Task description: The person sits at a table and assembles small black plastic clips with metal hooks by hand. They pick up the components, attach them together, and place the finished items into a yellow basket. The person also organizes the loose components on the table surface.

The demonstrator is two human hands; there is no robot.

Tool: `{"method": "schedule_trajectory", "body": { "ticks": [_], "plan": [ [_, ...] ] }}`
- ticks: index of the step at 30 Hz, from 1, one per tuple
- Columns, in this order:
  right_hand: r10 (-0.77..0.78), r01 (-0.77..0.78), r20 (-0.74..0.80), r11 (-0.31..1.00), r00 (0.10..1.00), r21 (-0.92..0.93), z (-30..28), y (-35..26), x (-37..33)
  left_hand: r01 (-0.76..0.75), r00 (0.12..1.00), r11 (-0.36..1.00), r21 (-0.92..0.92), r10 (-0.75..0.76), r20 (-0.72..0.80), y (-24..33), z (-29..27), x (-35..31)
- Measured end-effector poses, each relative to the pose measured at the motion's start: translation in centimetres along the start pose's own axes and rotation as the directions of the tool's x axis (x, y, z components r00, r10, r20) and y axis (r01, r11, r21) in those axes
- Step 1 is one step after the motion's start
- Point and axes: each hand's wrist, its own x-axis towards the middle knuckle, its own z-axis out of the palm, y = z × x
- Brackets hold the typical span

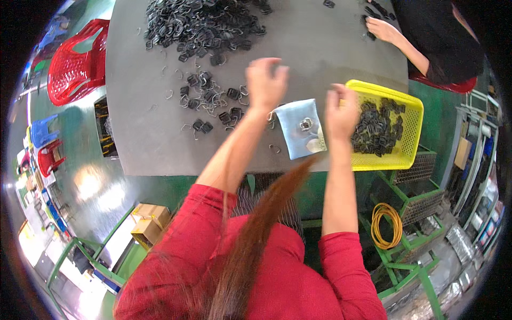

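two red sleeves [341, 256] are nearest, pushed up the arms, with bare forearms reaching over a grey table [320, 32]. close to the table's near edge a single bent wire [274, 148] lies by itself, and just beyond and to the right of it is a light blue cloth [296, 136], roughly square, with a pale flower shape toward its lower right corner. near the middle of the cloth is a small silvery cluster [306, 124]; i cannot tell whether it lies there or is printed.

the right hand [341, 112] is between the cloth and a yellow basket [416, 128], over the basket's left side in this view. its fingers point away from the body, and they are blurred; i cannot tell how far they are closed, or whether they hold anything or touch the rim. the basket has perforated walls and contains many black pieces [378, 128], small and blocky, lying at mixed angles.

a little farther off, the left hand [268, 85] is above the table, thumb and fingers parted with a clear gap and nothing visible in the gap. to its left is a loose scatter of more small black pieces [205, 96], mingled with thin silvery wires [216, 109] bent into hooks.

farther away at the right, a co-worker's hand [381, 31] reaches in beside a few dark pieces [381, 9]. at the far left of the table rises a large heap [205, 26] of black pieces, densely piled.
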Motion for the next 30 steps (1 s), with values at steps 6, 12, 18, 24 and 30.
{"method": "schedule_trajectory", "body": {
  "ticks": [6, 12, 18, 24, 30],
  "plan": [
    [-0.13, 0.176, 0.311, 0.977, 0.941, -0.123, 13.3, -5.3, -1.2, 0.038, 0.994, 0.938, 0.344, 0.0, -0.11, -10.5, -3.3, 4.4],
    [-0.089, 0.197, 0.425, 0.956, 0.901, -0.218, 17.0, -6.8, -0.8, -0.04, 0.989, 0.989, 0.139, 0.02, 0.145, -13.3, -5.0, 6.7],
    [0.251, -0.756, 0.744, 0.446, 0.619, 0.478, 13.4, -6.4, -0.2, 0.403, 0.894, 0.852, -0.334, -0.289, 0.341, -15.4, -10.8, 5.9],
    [0.391, -0.508, 0.603, 0.861, 0.696, 0.029, 20.5, -10.8, 2.0, 0.766, 0.64, 0.238, -0.597, -0.372, 0.673, -19.6, -15.8, 6.0],
    [0.336, -0.299, 0.483, 0.942, 0.808, -0.156, 23.8, -12.7, 1.5, 0.195, 0.921, 0.941, 0.275, -0.273, 0.28, -17.9, -13.7, 5.5]
  ]
}}
